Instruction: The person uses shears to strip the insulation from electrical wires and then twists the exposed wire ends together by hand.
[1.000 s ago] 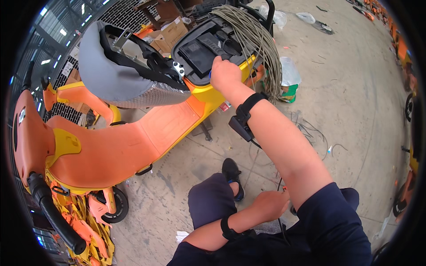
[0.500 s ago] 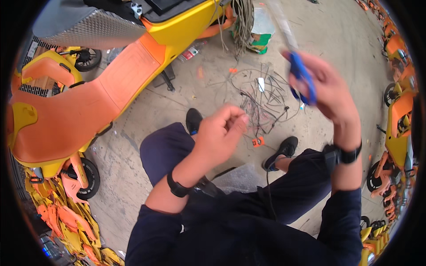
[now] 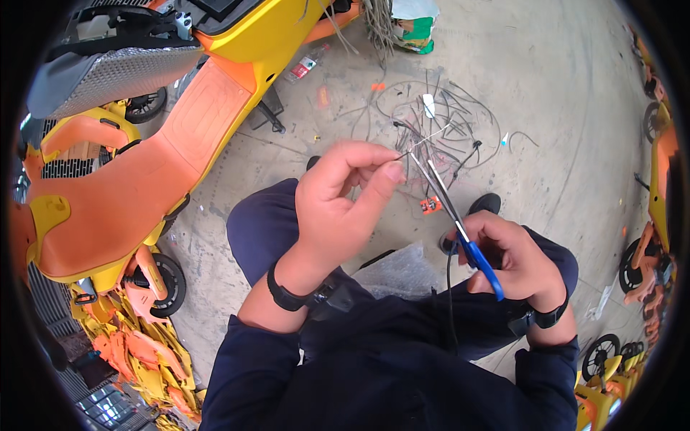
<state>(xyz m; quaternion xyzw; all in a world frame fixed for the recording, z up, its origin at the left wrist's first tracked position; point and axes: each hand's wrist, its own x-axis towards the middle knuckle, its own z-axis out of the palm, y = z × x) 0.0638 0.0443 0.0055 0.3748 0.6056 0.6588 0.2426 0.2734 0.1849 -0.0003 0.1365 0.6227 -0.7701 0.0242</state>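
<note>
My left hand [image 3: 341,197] is closed in a pinch, thumb against forefinger. From its fingertips juts a thin wire [image 3: 407,154], dark close to the fingers; a pale strand seems to continue it up and to the right. Scissors with blue handles [image 3: 474,258] are in my right hand [image 3: 523,264], fingers in the loops. Their blades [image 3: 444,194] are slightly apart and point up and left, tips close to the wire. Whether they touch it I cannot tell. Below both hands a tangle of cut wires [image 3: 460,144] lies on the floor.
An orange and yellow scooter body [image 3: 144,172] stands at the left, with a heap of yellow and orange panels [image 3: 144,352] nearby. Grey cables [image 3: 379,32] hang at the top. A plastic bottle [image 3: 305,65], a green and white bag [image 3: 417,29] and bubble wrap [image 3: 394,276] lie about. More scooters line the right.
The scissors came down and left from the upper right, and their blades now reach the wire by my left fingertips. My left hand shifted slightly; the whole view moved a little.
</note>
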